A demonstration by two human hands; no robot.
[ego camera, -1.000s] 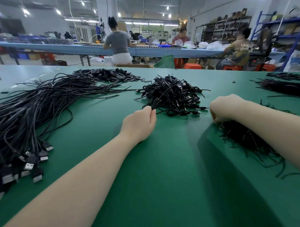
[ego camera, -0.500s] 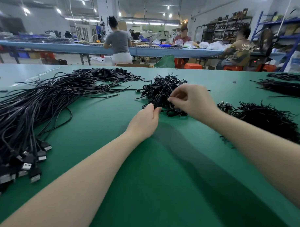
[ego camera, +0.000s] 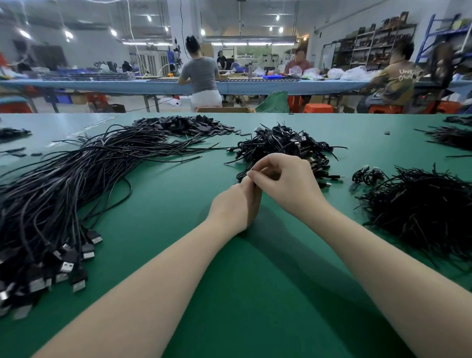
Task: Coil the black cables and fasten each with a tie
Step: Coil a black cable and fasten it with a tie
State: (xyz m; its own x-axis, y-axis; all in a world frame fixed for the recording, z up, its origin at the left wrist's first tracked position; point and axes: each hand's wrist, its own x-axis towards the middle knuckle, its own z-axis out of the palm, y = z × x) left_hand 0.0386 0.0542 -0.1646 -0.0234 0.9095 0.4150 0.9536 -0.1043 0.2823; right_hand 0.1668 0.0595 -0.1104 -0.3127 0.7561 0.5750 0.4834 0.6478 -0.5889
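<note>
At the middle of the green worktop both hands are together, just in front of a tangled heap of finished cable bundles. The left hand sits with its fingers curled up and away from the camera, and the right hand leans over it, thumb and forefinger pinched together at the left hand's fingertips. Something thin and dark shows at that pinch, most likely a tie, but it's too small to be sure, and what the left hand has inside its curl is hidden from here.

So where does the job stand? By the look of it, a fair pile is done: that heap behind the hands is all short coiled bundles with plugs poking out, and a couple of coiled bundles lie apart to the right. Plenty left, though! Over on the left sprawls a big sheaf of loose cables, uncoiled, their plugs fanned toward the near edge. On the right sits a bristly mound of ties, still a generous supply. My read: the hands are mid-fastening on one bundle, with the larger share of cables yet to be coiled.
</note>
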